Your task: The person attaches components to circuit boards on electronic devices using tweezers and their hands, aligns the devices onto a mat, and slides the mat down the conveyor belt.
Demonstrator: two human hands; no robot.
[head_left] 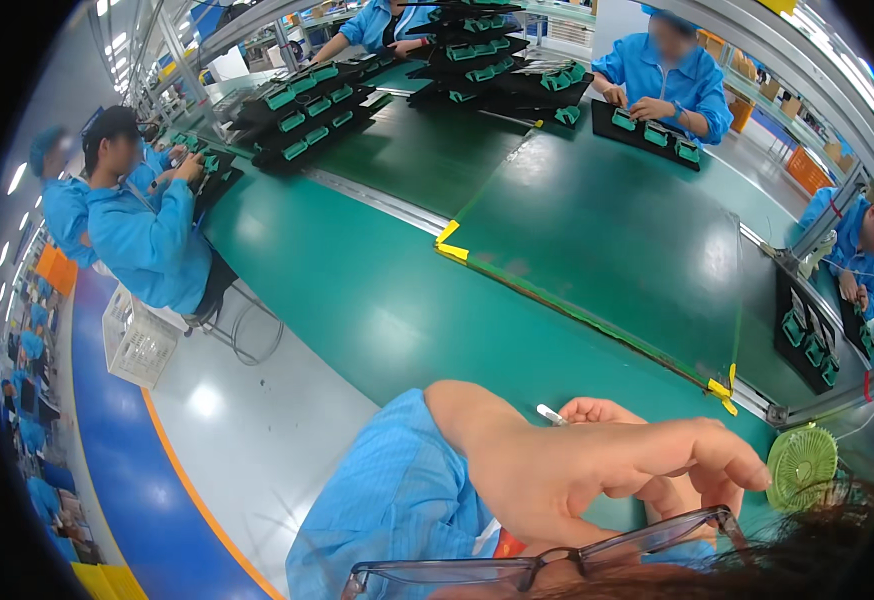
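While the L hand (582, 470) bends across the head cam view, fingers curled (can't tell if it's holding smth), the R hand (607, 410) behind it pinches a white bit (549, 413) over the green table (357, 290). A fan (803, 468) is nr, on the right.

The bench (337, 280) runs along the near side, with the left hand (557, 470) over its near right part and a fan (802, 468) right of that hand. A small stick (550, 414) seems to sit by the fingers behind it, though the hand blocks part of the view. Beyond the bench lies the belt (597, 260), with tray stacks (432, 97) toward the far end. One co-worker (152, 240) sits at left; another faces across the belt, behind a tray (637, 138) bearing parts (655, 132).
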